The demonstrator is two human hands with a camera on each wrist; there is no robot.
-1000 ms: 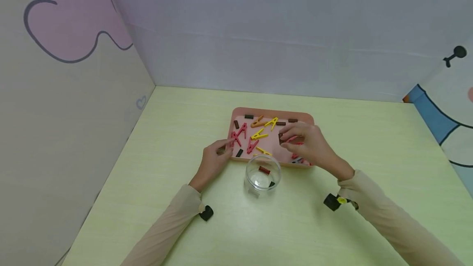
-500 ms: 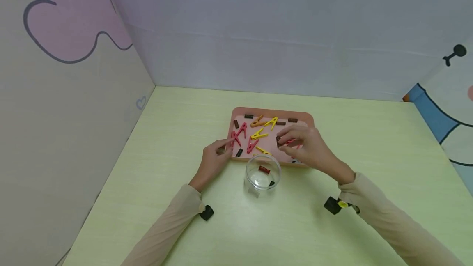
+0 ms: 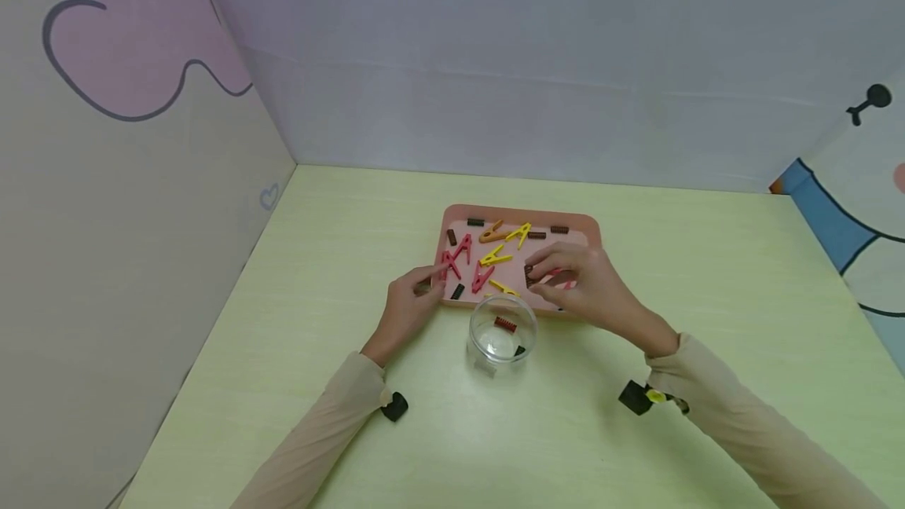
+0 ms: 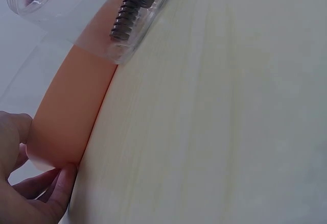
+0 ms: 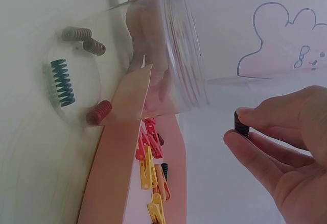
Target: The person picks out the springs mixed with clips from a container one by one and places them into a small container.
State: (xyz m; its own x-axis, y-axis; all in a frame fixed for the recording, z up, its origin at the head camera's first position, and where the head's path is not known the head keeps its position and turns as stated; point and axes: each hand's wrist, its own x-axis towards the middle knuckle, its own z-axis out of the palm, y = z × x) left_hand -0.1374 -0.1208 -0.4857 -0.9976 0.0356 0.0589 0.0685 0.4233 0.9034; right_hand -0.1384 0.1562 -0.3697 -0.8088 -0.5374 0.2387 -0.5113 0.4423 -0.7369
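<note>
My right hand (image 3: 583, 281) pinches a small dark coil spring (image 5: 241, 124) between thumb and fingertips, raised over the right half of a pink tray (image 3: 519, 215). At the tray's near left corner, the thumb and fingers of my left hand (image 3: 410, 305) grip its wall. A clear jar (image 5: 184, 50) stands upright against the tray's near side, its mouth uncovered. Inside lie a green spring (image 5: 63, 82), a red spring (image 5: 99, 113) and brown springs (image 5: 76, 33).
On the tray are pink clothespins (image 3: 464, 248), yellow clothespins (image 3: 496, 258), an orange clothespin (image 3: 491, 234) and several dark springs (image 3: 476, 222). My right hand hides part of its right side. Walls border the pale table (image 3: 339, 210) at the back and left.
My right hand has shifted slightly left and nearer to me, carrying the dark spring toward the jar's side. My left hand, the tray and the jar stay put.
</note>
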